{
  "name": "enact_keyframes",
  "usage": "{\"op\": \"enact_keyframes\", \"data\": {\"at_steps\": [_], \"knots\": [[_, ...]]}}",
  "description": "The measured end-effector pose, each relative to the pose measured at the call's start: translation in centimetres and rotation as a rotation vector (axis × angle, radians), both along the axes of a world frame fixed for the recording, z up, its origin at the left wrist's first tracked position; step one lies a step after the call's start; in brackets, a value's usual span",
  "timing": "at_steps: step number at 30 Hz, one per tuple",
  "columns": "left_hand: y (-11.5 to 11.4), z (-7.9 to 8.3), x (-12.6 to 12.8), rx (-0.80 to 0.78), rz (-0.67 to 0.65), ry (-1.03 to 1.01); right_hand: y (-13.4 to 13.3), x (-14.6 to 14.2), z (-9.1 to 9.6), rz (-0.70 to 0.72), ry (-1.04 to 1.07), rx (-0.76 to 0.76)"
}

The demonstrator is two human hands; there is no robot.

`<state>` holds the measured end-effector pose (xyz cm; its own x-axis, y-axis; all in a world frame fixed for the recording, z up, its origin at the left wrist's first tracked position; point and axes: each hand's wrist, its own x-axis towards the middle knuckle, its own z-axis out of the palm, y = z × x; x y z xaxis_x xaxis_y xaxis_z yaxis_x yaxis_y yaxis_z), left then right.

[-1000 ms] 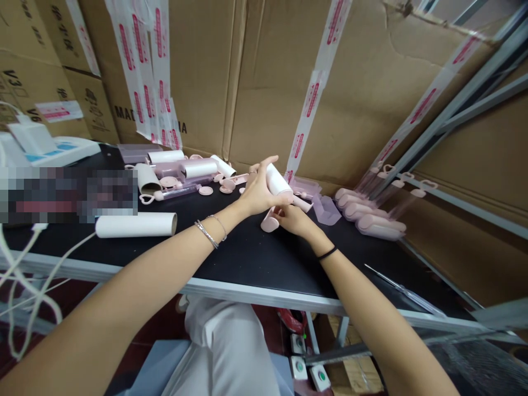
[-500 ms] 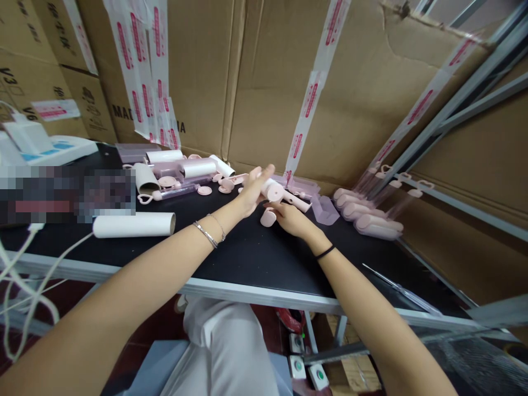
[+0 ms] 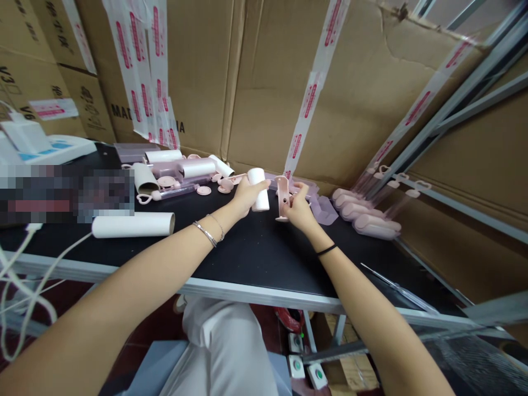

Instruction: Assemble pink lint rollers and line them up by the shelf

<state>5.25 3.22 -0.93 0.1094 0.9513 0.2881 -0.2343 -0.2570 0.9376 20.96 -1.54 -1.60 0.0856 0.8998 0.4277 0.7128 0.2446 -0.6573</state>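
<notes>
My left hand (image 3: 246,196) is closed around a small white roll (image 3: 259,190), which stands nearly upright above the black tabletop (image 3: 243,258). Just to its right, my right hand (image 3: 299,208) grips a pale pink plastic holder (image 3: 282,195), open-sided, with a flat flange at each end and a dark hole in its wall. A short gap separates the roll from the holder. Behind my right hand lie translucent pinkish plastic covers (image 3: 325,210), partly hidden by the fingers. Pink discs (image 3: 203,191) and small pink parts lie left of my left hand.
A long white tube (image 3: 134,225) lies at the left, with more rolls and pink pieces behind it. Several pink rollers (image 3: 377,225) are lined up at the right. A screwdriver (image 3: 398,287) rests near the front right edge. Cardboard (image 3: 256,82) walls the back.
The white roll and pink holder, close together before, are now apart. My left hand has turned the roll upright, and my right hand has drawn the holder right, its open side showing.
</notes>
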Motion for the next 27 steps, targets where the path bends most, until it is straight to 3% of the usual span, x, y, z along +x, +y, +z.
{"op": "enact_keyframes", "data": {"at_steps": [4, 10, 15, 20, 24, 27], "knots": [[-1.5, 0.3, 0.2, 0.096, -0.085, 0.154, -0.5, -1.0, 0.5, -0.012, 0.033, 0.113], [-2.3, 0.4, 0.3, 0.237, -0.168, 0.264, -1.4, -1.6, 1.0, -0.063, -0.012, 0.074], [-2.1, 0.5, 0.3, 0.263, -0.139, 0.193, -1.4, -1.6, 1.0, 0.134, 0.203, -0.016], [-2.0, 0.8, -0.1, 0.305, -0.073, 0.154, -1.4, -1.6, 0.9, 0.36, 0.302, -0.011], [-2.2, 1.1, -0.4, 0.407, -0.017, 0.2, -1.4, -1.8, 0.8, 0.435, 0.331, -0.038], [-2.0, 1.3, -0.4, 0.388, 0.041, 0.188, -1.3, -2.1, 0.7, 0.477, 0.434, -0.059]]}}
